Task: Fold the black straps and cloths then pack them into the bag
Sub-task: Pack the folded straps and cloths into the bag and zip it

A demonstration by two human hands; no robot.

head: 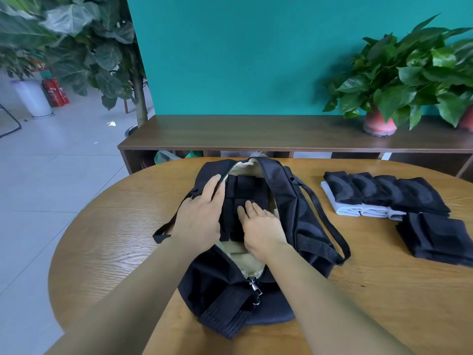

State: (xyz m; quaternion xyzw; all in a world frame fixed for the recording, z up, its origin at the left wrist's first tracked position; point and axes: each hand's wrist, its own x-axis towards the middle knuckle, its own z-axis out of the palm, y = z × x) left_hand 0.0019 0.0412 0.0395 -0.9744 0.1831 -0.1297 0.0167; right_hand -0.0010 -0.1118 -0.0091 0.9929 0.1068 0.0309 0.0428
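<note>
The black bag point(294, 216) lies unzipped on the round wooden tabletop point(102, 239), its beige lining showing around folded black straps point(243, 193) packed inside. The left hand point(202, 213) rests on the bag's left edge by the zipper, fingers straight and laid over the rim. The right hand point(261, 226) lies flat on the packed straps, fingers relaxed and gripping nothing. To the right, well apart from the bag, a row of folded black and white cloths point(378, 196) sits beside a stack of folded black pieces point(437, 239). Behind stand a low wooden shelf point(230, 134) and a potted plant point(399, 80)
</note>
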